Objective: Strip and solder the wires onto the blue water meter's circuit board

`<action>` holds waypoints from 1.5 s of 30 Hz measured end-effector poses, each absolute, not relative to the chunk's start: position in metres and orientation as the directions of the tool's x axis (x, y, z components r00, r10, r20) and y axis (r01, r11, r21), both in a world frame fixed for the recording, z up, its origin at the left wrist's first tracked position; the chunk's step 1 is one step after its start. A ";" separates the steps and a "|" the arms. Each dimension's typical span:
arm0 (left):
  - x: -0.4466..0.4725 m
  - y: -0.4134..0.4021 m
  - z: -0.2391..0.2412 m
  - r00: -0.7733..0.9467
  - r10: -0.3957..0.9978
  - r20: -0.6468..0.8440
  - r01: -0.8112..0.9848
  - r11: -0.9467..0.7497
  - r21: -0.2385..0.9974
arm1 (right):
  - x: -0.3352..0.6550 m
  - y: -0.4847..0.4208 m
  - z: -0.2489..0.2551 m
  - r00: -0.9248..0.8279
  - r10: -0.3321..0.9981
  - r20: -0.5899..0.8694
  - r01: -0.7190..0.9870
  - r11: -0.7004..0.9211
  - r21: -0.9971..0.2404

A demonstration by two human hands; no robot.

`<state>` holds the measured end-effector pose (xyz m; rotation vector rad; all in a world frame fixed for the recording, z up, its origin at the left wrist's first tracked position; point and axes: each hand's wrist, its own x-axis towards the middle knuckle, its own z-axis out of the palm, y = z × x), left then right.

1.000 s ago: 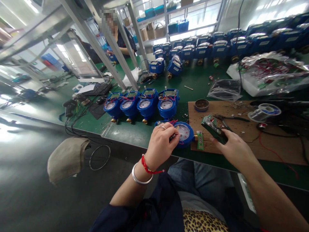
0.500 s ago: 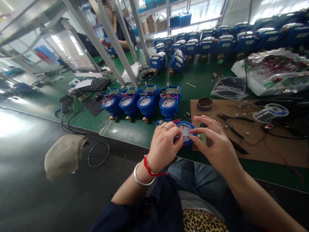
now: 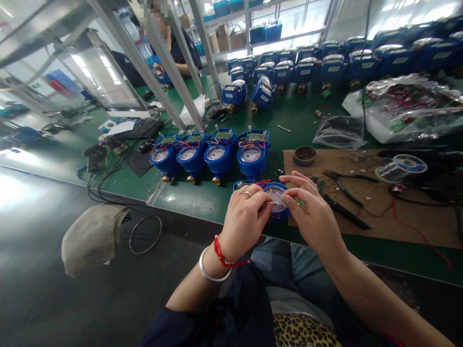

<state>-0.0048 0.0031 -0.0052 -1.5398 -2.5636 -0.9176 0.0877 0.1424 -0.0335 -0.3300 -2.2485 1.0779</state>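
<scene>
**Here, two hands pinch one thin wire over a blue meter**

Broadly, a green table (image 3: 217, 197) fills the middle of the frame. A brown board (image 3: 398, 217) lies on its right part. A row of four blue meters (image 3: 216, 156) stands just left of the board, dials up.

Below that row, at the near edge of the table in the lower centre of the frame, sits a single meter (image 3: 276, 193). It lies just beside the board's left end, and its pale dial shows between the person's hands.

The left hand (image 3: 246, 217) comes in from the lower left and the right hand (image 3: 313, 219) from the lower right. Each has thumb and forefinger closed to a pinch, with the other fingers loosely curled or spread.

Between the two pinches runs a wire (image 3: 272, 203), thin and pale. Its length lies nearly level across the frame, directly over the dial. The left pinch is at the dial's left rim and the right pinch at its right rim, so both hands are about equally near. Whether the wire touches the dial cannot be told.

Black pliers (image 3: 342, 188) rest on the board, right of the right hand and apart from it.
</scene>
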 end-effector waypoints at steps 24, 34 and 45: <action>-0.003 0.003 -0.001 -0.543 0.788 0.290 0.772 0.333 0.541 | 0.086 0.135 -0.044 -0.765 0.479 0.431 -0.097 0.576 -0.812; -0.003 0.005 -0.001 -0.592 0.724 0.352 0.694 0.237 0.680 | 0.097 0.136 -0.035 -0.746 0.504 0.435 -0.089 0.573 -0.815; -0.004 0.003 -0.005 -0.548 0.714 0.435 0.736 0.164 0.657 | 0.096 0.134 -0.034 -0.743 0.472 0.475 -0.120 0.605 -0.787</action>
